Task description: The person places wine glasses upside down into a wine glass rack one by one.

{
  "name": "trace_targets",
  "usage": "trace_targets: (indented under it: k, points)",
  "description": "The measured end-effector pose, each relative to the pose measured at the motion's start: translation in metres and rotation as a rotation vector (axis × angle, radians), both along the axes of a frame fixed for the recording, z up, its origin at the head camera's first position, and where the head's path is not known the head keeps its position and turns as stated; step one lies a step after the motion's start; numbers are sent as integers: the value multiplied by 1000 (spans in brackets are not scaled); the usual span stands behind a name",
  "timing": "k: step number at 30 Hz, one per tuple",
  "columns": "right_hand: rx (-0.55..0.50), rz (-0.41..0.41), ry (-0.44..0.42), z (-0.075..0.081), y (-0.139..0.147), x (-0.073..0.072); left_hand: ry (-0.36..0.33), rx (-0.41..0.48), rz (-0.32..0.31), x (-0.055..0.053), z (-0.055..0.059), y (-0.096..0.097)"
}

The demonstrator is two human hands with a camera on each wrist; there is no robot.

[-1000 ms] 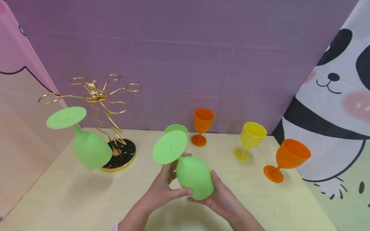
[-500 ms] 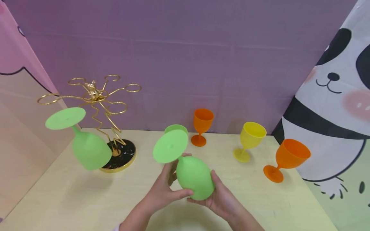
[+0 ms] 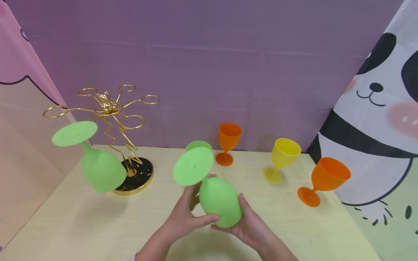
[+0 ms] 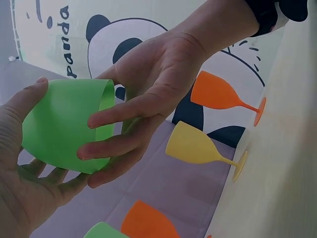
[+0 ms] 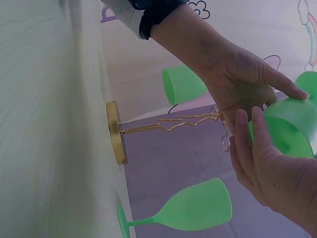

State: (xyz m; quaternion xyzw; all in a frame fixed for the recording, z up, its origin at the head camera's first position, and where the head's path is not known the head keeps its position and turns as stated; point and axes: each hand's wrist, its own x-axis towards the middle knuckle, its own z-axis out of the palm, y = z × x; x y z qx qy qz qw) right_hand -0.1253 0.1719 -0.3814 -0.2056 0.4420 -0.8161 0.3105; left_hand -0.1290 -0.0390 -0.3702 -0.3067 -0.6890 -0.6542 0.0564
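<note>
Between both hands is a green goblet, tilted upside down with its round foot up and to the left. My left hand holds the bowl from the left, thumb across its front. From the right and below, my right hand grips the bowl near its rim. In the left wrist view, the right hand's fingers reach across the rim. A second green goblet hangs upside down at the left, in front of a gold wire rack. Behind the held goblet stands a third green goblet, mostly hidden in the head view.
The rack's black round base stands on the pale wooden table. Upright at the back and right are an orange goblet, a yellow goblet and another orange goblet. A purple cloth backs the table.
Almost nothing differs. The held goblet has shifted very slightly, its foot a touch to the right; both hands keep their hold.
</note>
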Motion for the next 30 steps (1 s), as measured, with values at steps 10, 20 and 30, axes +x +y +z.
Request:
trace_targets:
  k: [10, 20, 30]
  points:
    - [14, 49, 84, 0, 0, -3, 68, -8, 11, 0, 0, -2]
    - [72, 46, 120, -3, 1, -4, 38, -26, 25, 3, 0, -4]
    - [117, 14, 207, -4, 4, -7, 78, -51, 109, 7, 8, -11]
